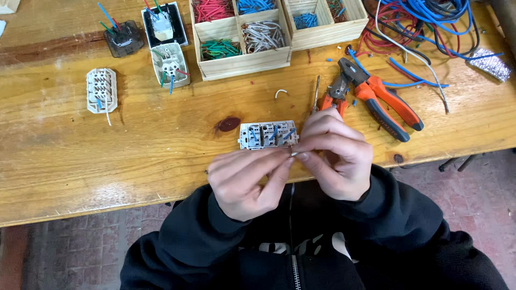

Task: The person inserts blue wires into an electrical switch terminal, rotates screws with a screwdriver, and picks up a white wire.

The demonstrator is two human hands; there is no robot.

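Both hands (293,161) pinch a wire beside the white switch module (267,134).

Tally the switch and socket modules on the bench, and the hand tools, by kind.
White modules with wire stubs: 3, one at the hands, one far left, one upper
Black-framed module: 1
Dark translucent module: 1
Orange-handled pliers: 2
Total: 7
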